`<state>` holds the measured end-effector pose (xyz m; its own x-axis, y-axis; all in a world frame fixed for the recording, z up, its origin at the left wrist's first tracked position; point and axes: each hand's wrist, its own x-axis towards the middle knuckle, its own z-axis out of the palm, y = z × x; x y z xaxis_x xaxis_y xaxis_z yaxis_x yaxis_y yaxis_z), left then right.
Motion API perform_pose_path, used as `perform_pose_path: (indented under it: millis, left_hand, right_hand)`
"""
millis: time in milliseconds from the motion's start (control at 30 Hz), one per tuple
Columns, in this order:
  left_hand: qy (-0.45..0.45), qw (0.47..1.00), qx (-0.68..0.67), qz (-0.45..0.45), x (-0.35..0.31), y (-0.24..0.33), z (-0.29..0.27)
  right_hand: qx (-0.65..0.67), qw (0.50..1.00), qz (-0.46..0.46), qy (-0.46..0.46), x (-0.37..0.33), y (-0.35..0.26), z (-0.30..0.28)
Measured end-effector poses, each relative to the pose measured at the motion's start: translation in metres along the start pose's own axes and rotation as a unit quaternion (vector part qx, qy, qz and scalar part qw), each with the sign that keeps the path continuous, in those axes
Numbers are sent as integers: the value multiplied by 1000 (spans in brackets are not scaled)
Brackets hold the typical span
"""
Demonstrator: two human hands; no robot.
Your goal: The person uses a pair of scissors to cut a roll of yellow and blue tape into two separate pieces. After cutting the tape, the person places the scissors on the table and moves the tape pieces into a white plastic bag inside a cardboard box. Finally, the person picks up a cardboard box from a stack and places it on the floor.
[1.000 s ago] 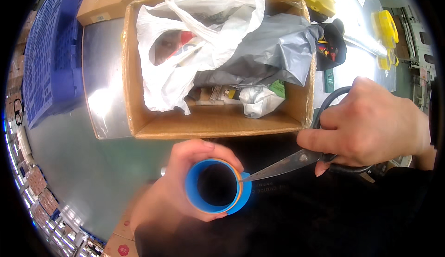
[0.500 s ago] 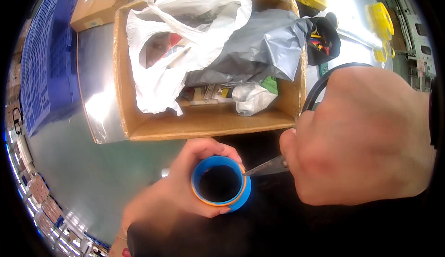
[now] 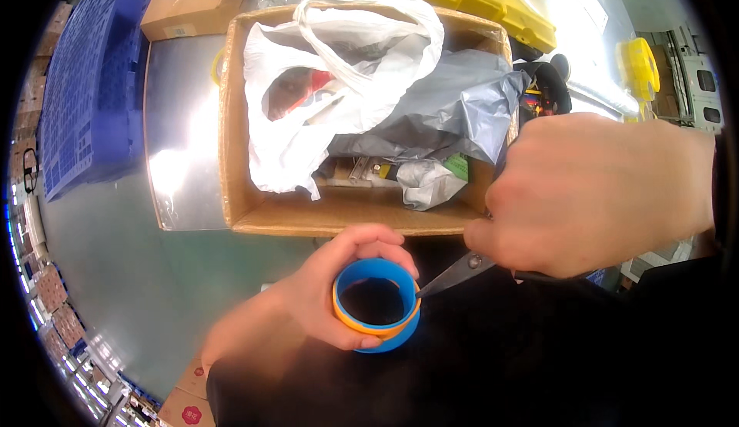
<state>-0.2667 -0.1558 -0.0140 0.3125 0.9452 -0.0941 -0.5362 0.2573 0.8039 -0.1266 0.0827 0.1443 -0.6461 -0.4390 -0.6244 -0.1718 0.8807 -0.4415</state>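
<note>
Table point(image 3: 175, 138), metal, shiny, bearing the box point(image 3: 304, 221). Crate point(image 3: 96, 96), blue, latticed, at far left. Box, cardboard, open-topped. Case point(image 3: 454, 2), yellow, behind the box's right half. White bag point(image 3: 279, 146), handles up, in the box's left side. Grey bag point(image 3: 439, 103), crumpled, mostly right of the white bag. Right hand point(image 3: 589, 192), curled around the scissors point(image 3: 460, 271). Left hand point(image 3: 331, 288), wrapped around the tube point(image 3: 375, 270). Scissors, pointing left, tip at the tube's right rim, handles mostly hidden. Tube, blue with orange band, open end up, on the near side of the box.
</note>
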Motion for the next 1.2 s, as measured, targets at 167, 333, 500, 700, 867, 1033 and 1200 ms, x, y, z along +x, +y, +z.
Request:
perform_pose_path:
  millis: [167,333,500,700,867,1033,1200]
  left_hand:
    - [-87,955,266,99,11,7,-21]
    - [-81,932,350,45,14,32,-12]
    - [151,886,437,37,2,21,18]
    - [184,951,240,56,-13,-10,22]
    - [160,918,354,82,-13,-5,23]
    - [166,889,378,200,-8,14,16]
    - [153,878,370,263,-4,18,8]
  right_hand:
    - [77,997,14,-23,1,5,20]
    - [210,975,-1,-72,10,21,31]
    - [310,949,-31,-42,13,36,59]
    - [458,882,-20,-110,17,34,66]
    - [493,864,-7,-106,17,26,59]
    - [523,848,-13,-87,17,19,53]
    - [610,785,24,-111,15,8,57]
